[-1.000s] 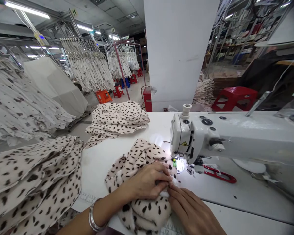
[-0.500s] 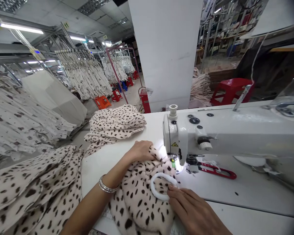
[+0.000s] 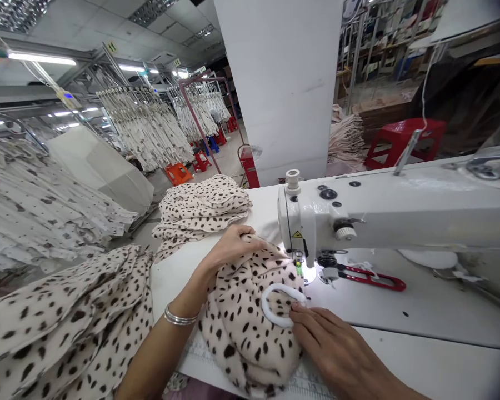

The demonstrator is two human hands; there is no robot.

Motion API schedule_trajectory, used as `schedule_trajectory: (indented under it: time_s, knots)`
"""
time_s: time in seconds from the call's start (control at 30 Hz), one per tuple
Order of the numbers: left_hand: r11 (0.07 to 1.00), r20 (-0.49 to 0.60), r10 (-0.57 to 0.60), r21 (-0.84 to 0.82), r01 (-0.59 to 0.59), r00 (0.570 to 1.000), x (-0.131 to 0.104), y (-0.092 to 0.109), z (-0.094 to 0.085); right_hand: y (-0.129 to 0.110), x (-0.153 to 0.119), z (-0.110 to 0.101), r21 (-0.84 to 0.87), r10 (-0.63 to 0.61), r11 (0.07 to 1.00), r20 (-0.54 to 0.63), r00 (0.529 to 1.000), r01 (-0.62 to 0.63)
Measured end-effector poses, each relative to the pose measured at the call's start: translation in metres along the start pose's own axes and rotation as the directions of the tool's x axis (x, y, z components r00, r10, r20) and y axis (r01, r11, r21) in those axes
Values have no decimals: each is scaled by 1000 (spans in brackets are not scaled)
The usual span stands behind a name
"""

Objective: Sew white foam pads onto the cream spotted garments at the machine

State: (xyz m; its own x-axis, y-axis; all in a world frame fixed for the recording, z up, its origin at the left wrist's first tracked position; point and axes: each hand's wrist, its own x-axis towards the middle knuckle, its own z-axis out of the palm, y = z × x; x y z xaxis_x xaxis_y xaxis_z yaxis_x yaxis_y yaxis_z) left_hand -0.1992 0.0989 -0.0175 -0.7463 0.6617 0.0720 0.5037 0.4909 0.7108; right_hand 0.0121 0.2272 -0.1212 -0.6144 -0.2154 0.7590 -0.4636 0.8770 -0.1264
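Spotted cloth [image 3: 254,333] by the sewing machine [image 3: 383,216]

The cloth lies on the white bench [image 3: 400,353], and its top edge is by the needle. The left hand [image 3: 235,244] is partly closed and holds a fold at the top. The right hand [image 3: 329,341] lies low, fingers close together. Its fingertips touch the soft white ring [image 3: 265,305] on the cloth. I cannot tell if they pinch it.

White table [image 3: 394,350] under spotted cloth [image 3: 250,316], folded pile [image 3: 204,205], sewing machine [image 3: 400,222], red tool [image 3: 377,278].
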Motion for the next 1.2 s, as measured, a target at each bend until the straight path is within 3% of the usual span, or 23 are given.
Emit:
schedule_trajectory:
  time_s: [0.3,0.4,0.47,0.5,0.57,0.63,0.7,0.93,1.07,1.2]
  knots:
    - [999,-253,40,10,-38,967,7,-37,32,-1,-6,-3,-25,-28,999,101,994,31]
    - [993,-361,100,97,-70,927,-5,-25,33,-1,-6,0,-34,-7,999,40,999,8]
    - [972,-397,211,181,-149,893,-20,-8,35,-1,-6,2,-19,13,1000,-5,1000,-13]
    - [947,-362,298,229,-225,883,-29,0,36,-1,-6,3,-13,13,1000,-7,1000,-13]
    - [794,-53,554,335,-508,831,-47,12,41,-1,-4,2,-9,7,1000,12,1000,-7]
    - [690,240,616,297,-661,751,-58,15,47,-1,-2,1,-20,4,1000,18,1000,-4]
    - [700,345,590,234,-675,730,-61,10,53,-1,-1,-1,-29,17,999,19,1000,-17]
    - [769,308,544,189,-610,781,-53,-9,59,-5,-3,-2,-81,56,995,0,998,-56]
    - [764,281,535,242,-598,797,-63,-8,60,-9,-2,-8,-95,74,993,79,994,-66]
    - [757,226,532,305,-578,816,-76,-10,63,-13,-3,-10,-61,86,995,73,994,-82]
